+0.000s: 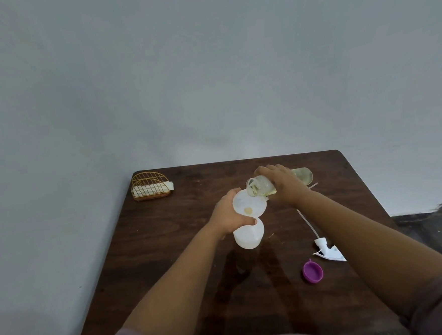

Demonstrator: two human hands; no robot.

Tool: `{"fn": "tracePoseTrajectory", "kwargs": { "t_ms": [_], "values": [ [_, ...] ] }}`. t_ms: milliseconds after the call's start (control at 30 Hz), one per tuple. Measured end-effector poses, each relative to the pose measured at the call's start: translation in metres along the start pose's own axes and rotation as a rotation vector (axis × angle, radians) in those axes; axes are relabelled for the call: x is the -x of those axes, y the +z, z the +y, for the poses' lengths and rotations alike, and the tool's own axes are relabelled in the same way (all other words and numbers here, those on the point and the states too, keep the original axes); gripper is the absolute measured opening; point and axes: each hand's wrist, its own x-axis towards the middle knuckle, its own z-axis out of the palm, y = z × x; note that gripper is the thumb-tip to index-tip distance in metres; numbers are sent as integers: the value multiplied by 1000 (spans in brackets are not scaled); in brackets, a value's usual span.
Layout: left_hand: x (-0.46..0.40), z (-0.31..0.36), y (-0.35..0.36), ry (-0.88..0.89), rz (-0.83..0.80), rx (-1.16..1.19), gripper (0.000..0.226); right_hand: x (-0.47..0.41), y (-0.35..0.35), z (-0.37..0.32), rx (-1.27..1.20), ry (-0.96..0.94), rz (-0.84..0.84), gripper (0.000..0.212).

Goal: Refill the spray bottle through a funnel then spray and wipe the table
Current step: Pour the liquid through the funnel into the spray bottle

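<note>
The spray bottle (248, 234) stands on the table (167, 236), near the middle, with a white funnel (248, 204) sitting in its neck. The left hand (229, 215) wraps around the neck just under the funnel. The right hand (283, 182) grips a clear jar (259, 187), tipped so its mouth hangs over the funnel. A little yellow liquid shows in the funnel, so I think the filling is underway. The spray top (327, 250) and a purple cap (312, 272) lie nearby. Spraying and wiping are not done yet. Napkins wait in a wire holder (150, 186).
</note>
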Motion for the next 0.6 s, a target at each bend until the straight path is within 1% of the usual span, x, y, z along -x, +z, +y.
{"fn": "tracePoseTrajectory", "kwargs": {
  "t_ms": [133,600],
  "values": [
    [-1,0,1,2,-5,-4,93,0,-2,2,26,3,-8,51],
    [0,3,1,5,-1,-16,91,-1,-4,5,35,-8,1,50]
  ]
}}
